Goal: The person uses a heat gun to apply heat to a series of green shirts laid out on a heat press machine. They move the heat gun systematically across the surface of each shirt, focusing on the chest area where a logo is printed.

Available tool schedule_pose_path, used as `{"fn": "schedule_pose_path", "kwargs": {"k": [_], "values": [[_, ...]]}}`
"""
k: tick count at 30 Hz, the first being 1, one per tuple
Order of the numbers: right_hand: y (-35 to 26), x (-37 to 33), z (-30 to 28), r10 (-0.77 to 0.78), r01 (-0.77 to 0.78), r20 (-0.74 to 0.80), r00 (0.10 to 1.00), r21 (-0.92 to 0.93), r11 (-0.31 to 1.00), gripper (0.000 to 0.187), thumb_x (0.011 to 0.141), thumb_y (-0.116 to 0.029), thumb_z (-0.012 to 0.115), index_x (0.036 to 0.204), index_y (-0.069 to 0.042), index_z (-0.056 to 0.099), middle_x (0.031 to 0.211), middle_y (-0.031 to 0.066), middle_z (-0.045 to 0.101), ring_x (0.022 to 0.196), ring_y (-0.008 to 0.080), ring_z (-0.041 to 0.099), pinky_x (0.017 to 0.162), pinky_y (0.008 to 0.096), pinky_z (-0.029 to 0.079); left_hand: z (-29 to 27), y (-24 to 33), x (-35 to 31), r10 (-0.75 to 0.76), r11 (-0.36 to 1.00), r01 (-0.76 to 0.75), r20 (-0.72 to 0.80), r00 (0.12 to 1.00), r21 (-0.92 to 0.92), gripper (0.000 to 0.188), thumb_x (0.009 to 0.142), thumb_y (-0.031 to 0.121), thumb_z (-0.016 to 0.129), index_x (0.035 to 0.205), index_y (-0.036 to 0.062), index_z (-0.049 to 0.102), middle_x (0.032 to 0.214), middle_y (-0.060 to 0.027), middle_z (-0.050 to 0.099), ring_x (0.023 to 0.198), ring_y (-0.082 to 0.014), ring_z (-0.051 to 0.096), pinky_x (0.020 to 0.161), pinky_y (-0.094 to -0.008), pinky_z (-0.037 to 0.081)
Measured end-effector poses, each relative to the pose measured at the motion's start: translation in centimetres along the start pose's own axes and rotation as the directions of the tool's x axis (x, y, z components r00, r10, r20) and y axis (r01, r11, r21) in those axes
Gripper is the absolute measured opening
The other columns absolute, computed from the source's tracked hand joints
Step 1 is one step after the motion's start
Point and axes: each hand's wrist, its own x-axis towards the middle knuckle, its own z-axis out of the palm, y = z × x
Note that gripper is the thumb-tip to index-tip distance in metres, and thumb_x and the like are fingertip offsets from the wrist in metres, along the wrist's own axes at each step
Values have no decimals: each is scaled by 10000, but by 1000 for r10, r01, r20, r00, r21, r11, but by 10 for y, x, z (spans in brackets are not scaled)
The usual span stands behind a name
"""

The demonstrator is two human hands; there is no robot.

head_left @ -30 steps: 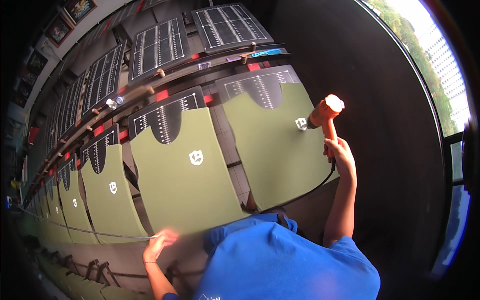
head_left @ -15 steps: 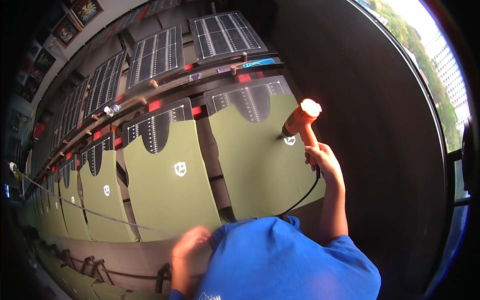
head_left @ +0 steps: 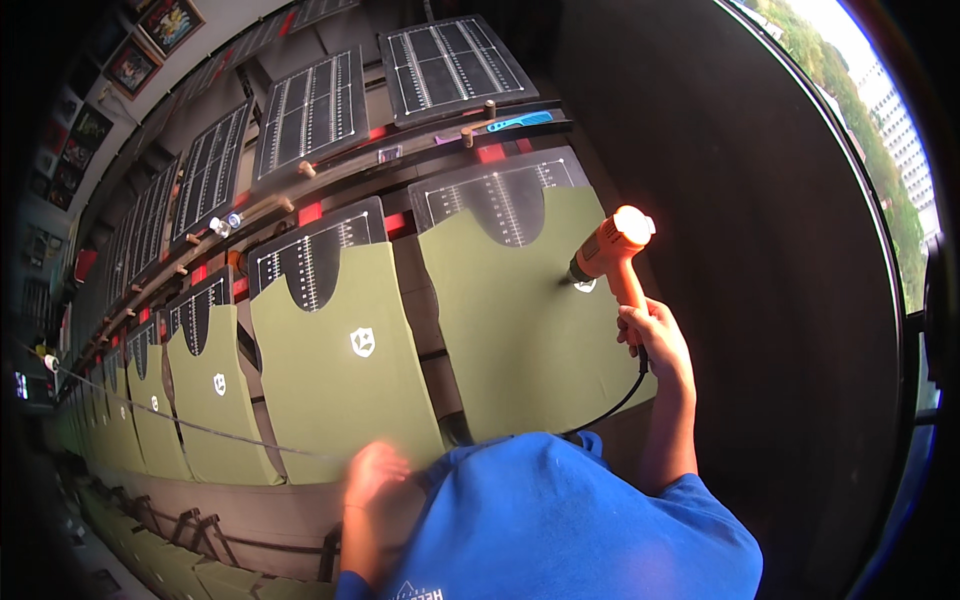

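Across dark ruled boards (head_left: 500,200), green fabric panels (head_left: 345,400) are spread. The orange heat gun (head_left: 612,245), clasped by the right hand (head_left: 657,342), has been swung leftward over the rightmost panel's white emblem (head_left: 587,287), now partly hidden. Its long axis is slanted, nozzle (head_left: 575,270) aimed down-left. The blurred left hand's (head_left: 376,474) grip cannot be told.

A blue shirt (head_left: 570,520) is filling the 6 o'clock side, its cloth creasing softly and bunching into folds at its 12 o'clock edge. The right sleeve (head_left: 705,515), short and blue, is showing between 4 and 5 o'clock; the left sleeve (head_left: 352,587), also blue, near 7. A white print (head_left: 422,592), a peaked outline with lettering, is sitting near half past six. Both hands (head_left: 660,342) are showing bare.
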Motion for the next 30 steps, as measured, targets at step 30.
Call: {"fn": "schedule_pose_path", "kwargs": {"k": [30], "values": [[9,-30,-2,-3,0,-24,1000,-125,992,230,845,-243,621,916,-28,581,734,20,585,627,107,605,521,273,461,-7,2,5,-49,999,48,45,998,19,314,976,240,382,1056,-38,504,887,-303,649,795,-413,681,661,-481,593]]}}
